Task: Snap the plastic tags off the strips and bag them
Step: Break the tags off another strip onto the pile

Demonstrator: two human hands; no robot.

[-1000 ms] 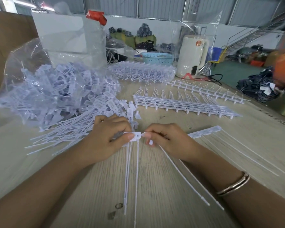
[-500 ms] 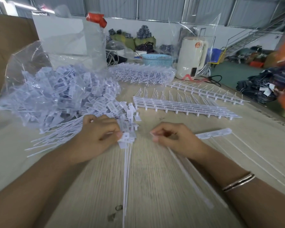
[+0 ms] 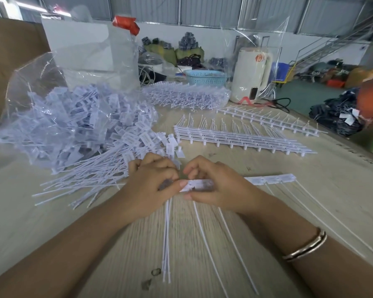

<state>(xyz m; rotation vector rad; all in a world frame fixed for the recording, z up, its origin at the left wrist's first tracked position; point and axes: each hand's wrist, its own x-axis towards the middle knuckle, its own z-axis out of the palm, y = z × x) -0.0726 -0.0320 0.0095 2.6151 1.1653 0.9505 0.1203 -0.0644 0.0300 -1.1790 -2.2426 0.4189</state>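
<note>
while i was watching the feed, the job looked somewhere in the middle, with plenty done and plenty left. a big heap of loose tags point(image 3: 91, 134) filled the left of the frame, half inside a clear plastic bag point(image 3: 37, 82) and half spilling toward the centre, so i'd guess bagging wasn't finished either. at the centre, the left hand point(image 3: 153, 186) had its fingers curled round a small bunch of snapped-off tags point(image 3: 167, 233), tails hanging toward the bottom of the frame. the right hand point(image 3: 215, 186) was pinching the near end of the current strip point(image 3: 265, 180), which ran off to the right with a few tags still joined on it. thumbs were almost touching at the break point.

still to go, from what i could see: a stack of whole strips point(image 3: 241, 139) right of centre, another strip point(image 3: 267, 119) beyond it, and a packed bundle point(image 3: 185, 97) further back at upper centre. all on the wooden table point(image 3: 310, 190). i'd call it under half done.
</note>
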